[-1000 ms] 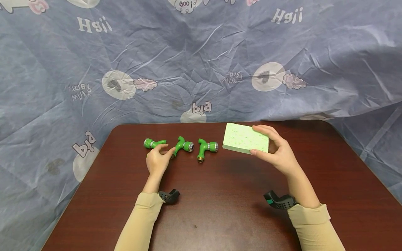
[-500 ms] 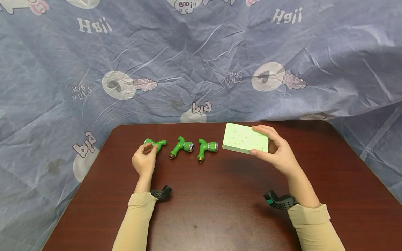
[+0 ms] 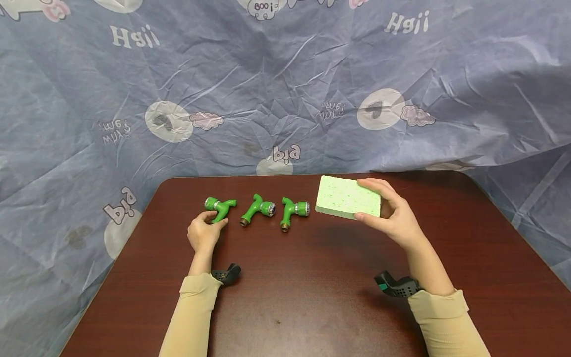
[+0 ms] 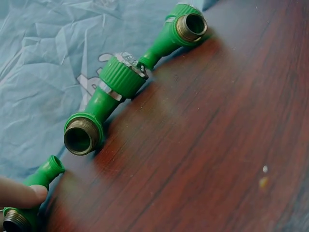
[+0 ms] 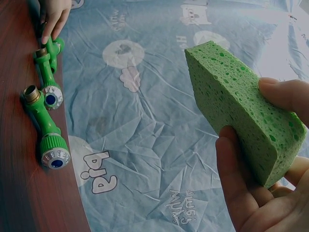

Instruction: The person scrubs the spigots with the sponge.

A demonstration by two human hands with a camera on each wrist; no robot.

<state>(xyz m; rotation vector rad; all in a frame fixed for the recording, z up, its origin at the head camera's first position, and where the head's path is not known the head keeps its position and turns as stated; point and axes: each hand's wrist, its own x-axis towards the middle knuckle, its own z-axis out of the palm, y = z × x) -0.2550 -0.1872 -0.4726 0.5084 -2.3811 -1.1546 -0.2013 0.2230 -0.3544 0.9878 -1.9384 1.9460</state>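
The left hand, left of centre in the head view, gripped a green branched tap with a ribbed knob between thumb and fingers. The right hand, right of centre, pinched a pale-green rectangular porous sponge above the reddish-brown wood-grain counter. Two similar brass-threaded green taps lay near mid-frame, before wrinkled blue-grey printed cloth.

Dark red-brown table here, wood-grained, far corners rounded, and lying in a row towards the far edge: leftmost green tap, knob out to the left; middle green tap, knob right; rightmost green tap, knob right too, brass-coloured thread facing the near side!
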